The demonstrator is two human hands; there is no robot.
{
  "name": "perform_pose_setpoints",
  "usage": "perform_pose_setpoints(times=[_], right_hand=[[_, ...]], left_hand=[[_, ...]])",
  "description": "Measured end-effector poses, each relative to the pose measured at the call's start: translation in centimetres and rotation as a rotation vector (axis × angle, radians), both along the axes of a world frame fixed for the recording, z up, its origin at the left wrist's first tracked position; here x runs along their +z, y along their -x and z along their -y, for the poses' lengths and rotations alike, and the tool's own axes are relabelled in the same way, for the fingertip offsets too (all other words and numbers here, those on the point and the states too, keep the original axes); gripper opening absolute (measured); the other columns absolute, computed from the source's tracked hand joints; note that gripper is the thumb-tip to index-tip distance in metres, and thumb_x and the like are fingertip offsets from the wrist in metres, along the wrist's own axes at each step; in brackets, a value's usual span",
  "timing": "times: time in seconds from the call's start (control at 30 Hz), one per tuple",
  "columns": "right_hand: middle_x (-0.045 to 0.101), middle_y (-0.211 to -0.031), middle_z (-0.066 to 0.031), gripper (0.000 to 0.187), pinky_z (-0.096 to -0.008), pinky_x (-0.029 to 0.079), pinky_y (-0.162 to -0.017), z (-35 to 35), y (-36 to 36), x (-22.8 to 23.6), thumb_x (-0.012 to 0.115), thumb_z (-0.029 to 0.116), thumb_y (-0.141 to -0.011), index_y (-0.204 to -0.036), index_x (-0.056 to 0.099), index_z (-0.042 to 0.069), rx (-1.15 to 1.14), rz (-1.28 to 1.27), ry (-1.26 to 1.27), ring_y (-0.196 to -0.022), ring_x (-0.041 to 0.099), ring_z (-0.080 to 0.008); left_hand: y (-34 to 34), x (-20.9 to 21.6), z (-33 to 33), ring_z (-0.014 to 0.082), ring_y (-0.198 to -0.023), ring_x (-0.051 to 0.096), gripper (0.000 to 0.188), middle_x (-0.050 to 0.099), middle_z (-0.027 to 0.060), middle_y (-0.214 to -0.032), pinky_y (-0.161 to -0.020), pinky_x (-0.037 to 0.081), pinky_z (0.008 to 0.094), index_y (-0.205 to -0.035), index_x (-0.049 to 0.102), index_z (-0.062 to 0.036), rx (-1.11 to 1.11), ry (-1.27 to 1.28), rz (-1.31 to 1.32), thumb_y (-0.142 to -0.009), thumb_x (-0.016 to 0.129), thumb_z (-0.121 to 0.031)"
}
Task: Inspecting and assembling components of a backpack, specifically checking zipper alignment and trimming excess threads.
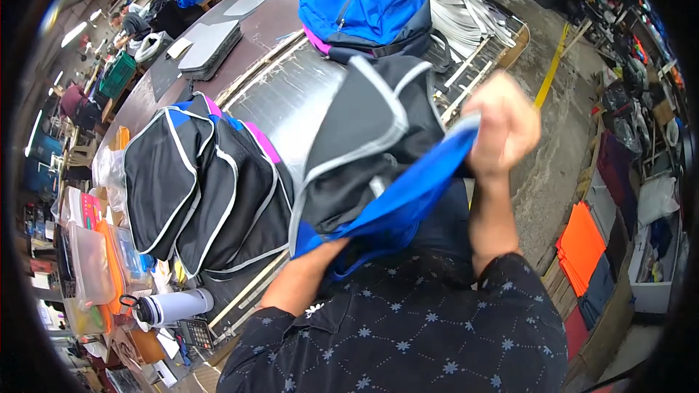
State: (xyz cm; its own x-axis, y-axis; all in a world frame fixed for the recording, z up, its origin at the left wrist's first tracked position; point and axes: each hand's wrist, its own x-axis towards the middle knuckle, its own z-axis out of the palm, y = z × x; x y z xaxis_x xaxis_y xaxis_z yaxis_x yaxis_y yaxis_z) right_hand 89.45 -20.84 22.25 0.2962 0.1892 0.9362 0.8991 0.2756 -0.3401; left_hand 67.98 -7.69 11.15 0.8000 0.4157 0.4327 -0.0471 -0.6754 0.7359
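A backpack [357, 156] turned partly inside out hangs in front of me, showing black lining, grey edge binding and a blue panel. My right hand [506, 127] is closed on the grey-bound edge of its blue panel, raised on the right and smeared a little by motion. Behind the blue fabric, my left hand is hidden; only the forearm [306, 276] reaches up to the bag's lower left edge. Left of it lie several inside-out bags [196, 182], black with grey binding and bits of blue and pink. A blue backpack [368, 18], right side out, sits at the far end of the metal-topped table [280, 94].
White strips [466, 14] lie beside the blue backpack. Grey panels [211, 51] are stacked on the far-left tabletop. A water bottle [175, 306] and a calculator [195, 333] rest at the near left. Orange fabric [582, 247] lies at right, past the floor [542, 175].
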Motion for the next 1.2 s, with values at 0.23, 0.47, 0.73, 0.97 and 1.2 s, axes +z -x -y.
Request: perform_pose_setpoints(times=[0.23, 0.47, 0.73, 0.97, 1.2], right_hand=[[0.063, -0.062, -0.0020, 0.053, -0.0325, 0.044, -0.059, -10.4, -10.8, -1.3, 0.068, 0.037, -0.110, -0.071, 0.072, 0.002, -0.044, -0.216, 0.308, -0.061, 0.056, -0.0113], [0.057, -0.061, -0.0202, 0.061, -0.0486, 0.041, -0.057, -18.3, -8.7, -13.1, 0.068, 0.049, -0.106, -0.070, 0.069, 0.001, 0.059, -0.367, 0.571, -0.052, 0.053, -0.0272], [0.077, -0.103, -0.0231, 0.048, -0.0483, 0.056, -0.085, -21.0, -9.1, -13.9, 0.057, 0.046, -0.112, -0.105, 0.080, 0.004, 0.075, -0.301, 0.269, -0.101, 0.073, -0.0433], [0.059, -0.157, -0.0185, 0.082, -0.0449, 0.041, -0.120, -5.3, -6.6, -7.9, 0.059, 0.064, -0.108, -0.160, 0.053, 0.002, 0.016, -0.784, 0.365, -0.145, 0.054, -0.0307], [0.025, -0.173, -0.0338, 0.150, -0.0555, 0.032, -0.131, -2.9, 3.9, -13.7, 0.103, 0.049, -0.069, -0.172, 0.008, -0.004, -0.177, -0.478, 0.595, -0.162, 0.029, -0.0467]], left_hand=[[-0.3, 6.3, 4.2, 0.0380, -0.061, 0.064, 0.039, 0.059, 0.0133, -0.061, -0.071, 0.053, 0.0500, -0.064, 0.064, -0.0056, -0.524, -0.417, 0.153, -0.094, 0.080, -0.026], [0.4, 8.1, 1.1, 0.0320, -0.075, 0.063, 0.028, 0.062, 0.0059, -0.078, -0.076, 0.046, 0.0429, -0.070, 0.058, -0.0108, -0.855, 0.263, 0.415, -0.084, 0.082, -0.005], [1.9, 7.4, -0.6, 0.0322, -0.132, 0.066, 0.075, 0.074, 0.0238, -0.134, -0.117, 0.045, 0.0468, -0.145, 0.059, 0.0167, -0.304, 0.581, 0.570, -0.097, 0.082, -0.036], [-1.9, 4.6, -5.2, 0.0242, -0.069, 0.076, 0.057, 0.081, 0.0206, -0.107, -0.065, 0.064, 0.0348, -0.133, 0.067, 0.0109, -0.100, 0.957, 0.844, -0.117, 0.054, -0.043], [-5.2, 2.9, -1.8, 0.0265, -0.072, 0.075, 0.039, 0.077, 0.0153, -0.106, -0.069, 0.063, 0.0413, -0.134, 0.062, 0.0024, -0.116, 0.993, 0.843, -0.116, 0.058, -0.032]])
